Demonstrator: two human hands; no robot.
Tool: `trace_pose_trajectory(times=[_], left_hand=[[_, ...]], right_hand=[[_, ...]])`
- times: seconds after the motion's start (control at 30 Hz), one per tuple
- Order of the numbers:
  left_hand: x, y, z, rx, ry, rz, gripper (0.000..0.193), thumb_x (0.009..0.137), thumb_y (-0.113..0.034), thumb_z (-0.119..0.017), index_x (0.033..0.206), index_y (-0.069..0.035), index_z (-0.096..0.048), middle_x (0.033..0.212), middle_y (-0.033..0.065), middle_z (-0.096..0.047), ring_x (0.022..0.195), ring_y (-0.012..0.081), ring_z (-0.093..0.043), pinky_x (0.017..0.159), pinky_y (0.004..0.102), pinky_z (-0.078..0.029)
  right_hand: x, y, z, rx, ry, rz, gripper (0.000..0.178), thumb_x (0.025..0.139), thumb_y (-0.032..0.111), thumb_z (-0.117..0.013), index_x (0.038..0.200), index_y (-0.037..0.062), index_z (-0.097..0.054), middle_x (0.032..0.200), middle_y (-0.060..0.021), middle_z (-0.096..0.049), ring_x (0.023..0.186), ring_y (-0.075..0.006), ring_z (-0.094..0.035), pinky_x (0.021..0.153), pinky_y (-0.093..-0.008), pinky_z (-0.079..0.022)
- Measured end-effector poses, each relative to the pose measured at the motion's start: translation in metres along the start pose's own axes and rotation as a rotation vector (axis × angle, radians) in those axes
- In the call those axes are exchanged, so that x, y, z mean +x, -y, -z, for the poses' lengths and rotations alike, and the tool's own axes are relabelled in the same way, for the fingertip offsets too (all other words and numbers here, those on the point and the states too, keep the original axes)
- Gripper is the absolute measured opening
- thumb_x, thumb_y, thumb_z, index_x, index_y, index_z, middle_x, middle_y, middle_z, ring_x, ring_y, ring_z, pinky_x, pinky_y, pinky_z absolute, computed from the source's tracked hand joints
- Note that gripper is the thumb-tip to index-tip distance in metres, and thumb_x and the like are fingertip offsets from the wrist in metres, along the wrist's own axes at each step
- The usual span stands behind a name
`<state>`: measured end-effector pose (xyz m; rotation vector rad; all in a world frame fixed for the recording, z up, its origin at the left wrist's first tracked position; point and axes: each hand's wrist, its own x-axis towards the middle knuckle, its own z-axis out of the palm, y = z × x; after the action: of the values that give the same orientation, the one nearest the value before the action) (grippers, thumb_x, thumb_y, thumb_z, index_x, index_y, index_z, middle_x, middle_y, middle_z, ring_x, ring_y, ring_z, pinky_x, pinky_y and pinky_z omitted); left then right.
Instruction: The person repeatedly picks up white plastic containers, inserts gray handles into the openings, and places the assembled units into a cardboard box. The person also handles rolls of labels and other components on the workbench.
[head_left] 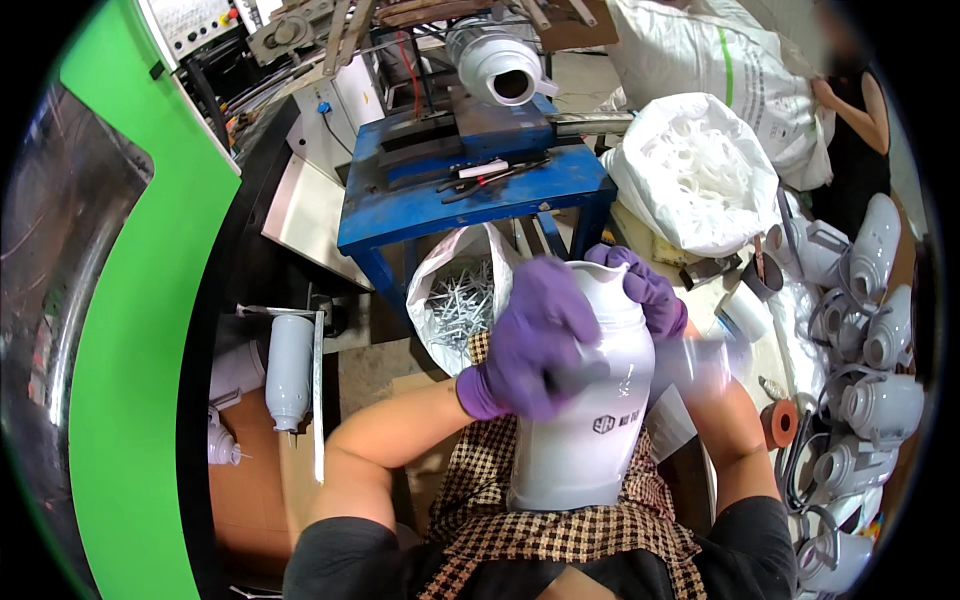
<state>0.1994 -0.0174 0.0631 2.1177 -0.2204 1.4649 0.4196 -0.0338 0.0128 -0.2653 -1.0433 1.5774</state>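
1. Purple-gloved, the person's left hand [545, 340] lies across the side of a glossy white vessel [580, 450], fingers bent; motion blur makes it impossible to tell whether they pinch anything. The right hand [650, 290] curls its fingers at the vessel's upper rim.
2. Shouldered and smooth, the vessel rests near-upright in the lap against a woven checked apron [570, 535]; the left glove blocks part of its wall.
3. At far left, a curved green panel [150, 300] flanks the workplace, with a bottle-shaped grey shell [290, 370] beyond its dark edge.
4. Slender metal pieces [460, 305] fill a white sack [445, 255] just before a scuffed blue table [400, 225].
5. Hand tools [465, 190] lie on the tabletop; behind them a rounded jug [490, 55] turns its dark opening outward.
6. To the right, an open woven bag [640, 190] holds translucent loops [695, 165], near a co-worker's hand [824, 93] at a bulging sack.
7. Handled grey jugs [882, 408] crowd the far right, beside a reddish-brown ring [779, 424].
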Motion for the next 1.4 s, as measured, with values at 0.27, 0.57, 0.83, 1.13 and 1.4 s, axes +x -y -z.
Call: trace_pose_trajectory(times=[0.27,0.57,0.83,1.13,1.4], left_hand=[[-0.028,0.075,0.034,-0.437,-0.08,0.667,0.048,0.07,-0.03,-0.081,0.104,-0.003,-0.06,0.139,0.0143,-0.052,0.128,0.0251,-0.05,0.116,0.0393,-0.035],[-0.038,0.116,0.031,-0.505,-0.051,1.006,0.047,0.108,-0.039,-0.043,0.116,-0.001,-0.069,0.117,0.0115,-0.069,0.107,0.0195,-0.063,0.101,0.0336,-0.045],[-0.015,0.101,-0.004,-0.572,-0.006,0.807,0.021,0.095,-0.023,-0.063,0.089,-0.002,-0.064,0.099,0.0025,-0.058,0.09,0.012,-0.053,0.084,0.0265,-0.042],[-0.028,0.107,-0.002,-0.841,-0.031,0.938,0.036,0.091,-0.022,-0.07,0.115,0.004,-0.065,0.111,0.0034,-0.065,0.096,0.0158,-0.067,0.084,0.0293,-0.054],[-0.02,0.098,-0.007,-0.886,-0.076,0.98,0.057,0.093,-0.031,-0.069,0.133,0.006,-0.055,0.132,0.0127,-0.058,0.128,0.0279,-0.058,0.111,0.0394,-0.045]], right_hand=[[-0.001,-0.016,0.01,0.06,-0.294,0.28,0.047,0.102,0.028,-0.058,0.142,0.003,-0.052,0.13,-0.0154,-0.062,0.118,-0.0258,-0.061,0.102,-0.0395,-0.051],[-0.019,0.027,-0.024,-0.698,-0.241,0.174,0.026,0.092,0.017,-0.064,0.111,0.0003,-0.072,0.097,-0.0007,-0.07,0.085,-0.0077,-0.061,0.08,-0.0261,-0.051],[-0.016,0.046,-0.025,-0.68,-0.149,0.239,0.02,0.091,0.015,-0.065,0.094,-0.0012,-0.075,0.085,-0.0053,-0.074,0.076,-0.0082,-0.064,0.071,-0.0253,-0.051],[-0.017,0.034,-0.02,-1.154,0.179,0.635,0.02,0.085,0.026,-0.074,0.082,0.007,-0.071,0.07,-0.0019,-0.062,0.06,-0.0179,-0.059,0.062,-0.0327,-0.049],[-0.015,0.014,-0.063,-1.256,-0.065,0.776,0.014,0.086,0.022,-0.067,0.088,0.0083,-0.067,0.072,-0.0007,-0.057,0.068,-0.0184,-0.058,0.071,-0.0301,-0.051]])
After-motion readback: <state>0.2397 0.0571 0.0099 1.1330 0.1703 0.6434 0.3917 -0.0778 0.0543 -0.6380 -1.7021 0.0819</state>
